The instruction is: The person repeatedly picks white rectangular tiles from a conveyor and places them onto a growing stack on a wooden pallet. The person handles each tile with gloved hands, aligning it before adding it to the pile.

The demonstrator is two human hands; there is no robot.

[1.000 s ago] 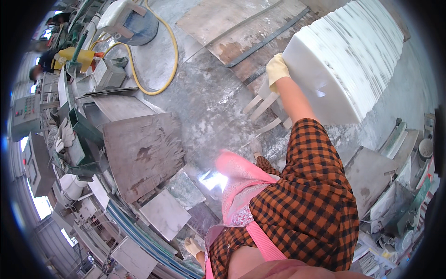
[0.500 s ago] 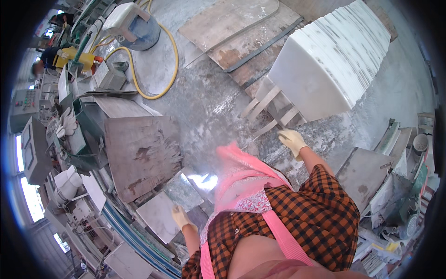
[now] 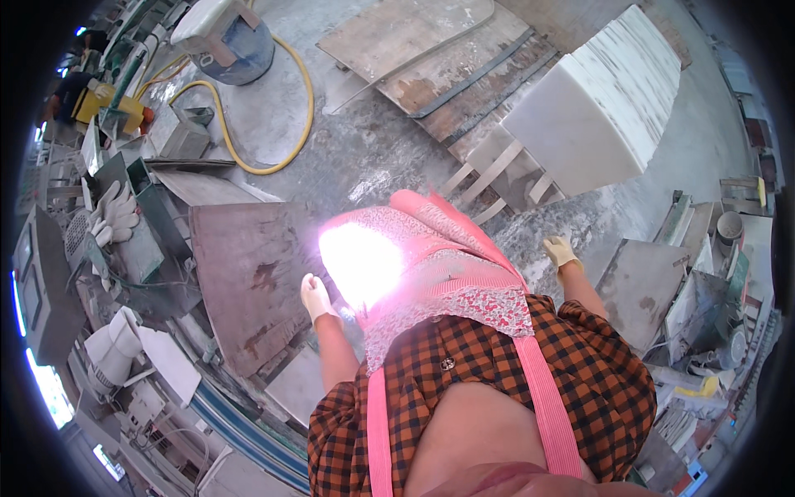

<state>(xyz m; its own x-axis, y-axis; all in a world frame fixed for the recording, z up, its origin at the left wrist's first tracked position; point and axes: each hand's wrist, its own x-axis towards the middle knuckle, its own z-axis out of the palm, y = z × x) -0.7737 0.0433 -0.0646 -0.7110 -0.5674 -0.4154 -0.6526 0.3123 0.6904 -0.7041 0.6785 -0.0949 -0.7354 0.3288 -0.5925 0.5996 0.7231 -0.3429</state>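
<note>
My left hand (image 3: 315,296), in a cream glove, hangs beside the pink apron (image 3: 447,257), nearest a brown-stained grey board (image 3: 248,286). Its fingers are loosely extended and hold nothing. On the other side of the apron, my right hand (image 3: 561,251), gloved alike, is held out above the wet grey floor with loose fingers and no object in it. Ahead of that hand stands a stack of white marble-like slabs (image 3: 571,132), with pale strips (image 3: 494,170) reaching out from its base. A bright glare covers the apron's left part.
A yellow hose (image 3: 222,124) loops over the floor near a blue-and-white tub (image 3: 236,54). Worn wooden boards (image 3: 422,58) lie ahead. Machinery and pale gloves (image 3: 114,214) are at left; a grey panel (image 3: 642,286) leans at right. Far left, a person in yellow (image 3: 108,106) bends over.
My body has turned and moved forward. My right hand is now farther from the strips by the slabs; my left hand has swung forward. The apron spreads wider in view.
</note>
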